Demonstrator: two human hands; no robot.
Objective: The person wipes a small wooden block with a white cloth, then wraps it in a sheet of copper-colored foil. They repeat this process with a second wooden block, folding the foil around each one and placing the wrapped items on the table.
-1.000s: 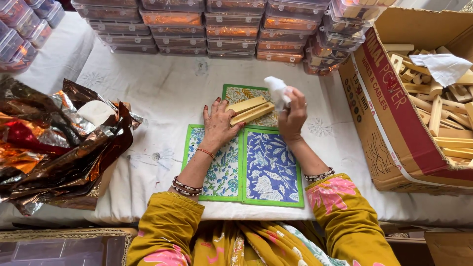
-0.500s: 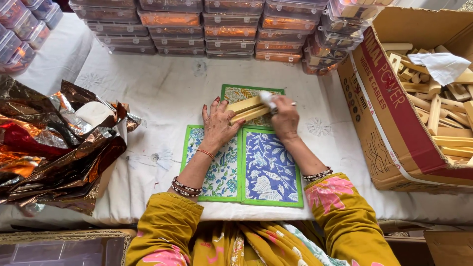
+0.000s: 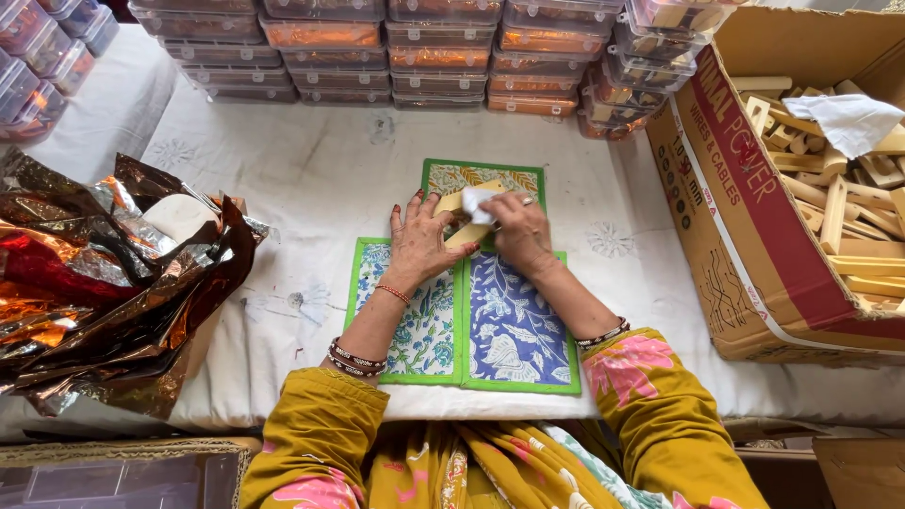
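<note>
A person's left hand [image 3: 421,247] presses a pale wooden piece [image 3: 464,217] flat against green-bordered printed mats [image 3: 471,320] on the cloth-covered worktop [image 3: 311,179], its fingers [image 3: 411,209] spread apart and resting along the piece's left side. The right hand [image 3: 517,231] has its fingers closed on a small white cloth [image 3: 477,204], held against the top of the wooden piece, which lies between the two hands. Crumpled metallic foil [image 3: 104,283] sits to the left; an open cardboard box [image 3: 754,245] of wooden parts stands to the right, stacked plastic containers [image 3: 396,47] behind.
</note>
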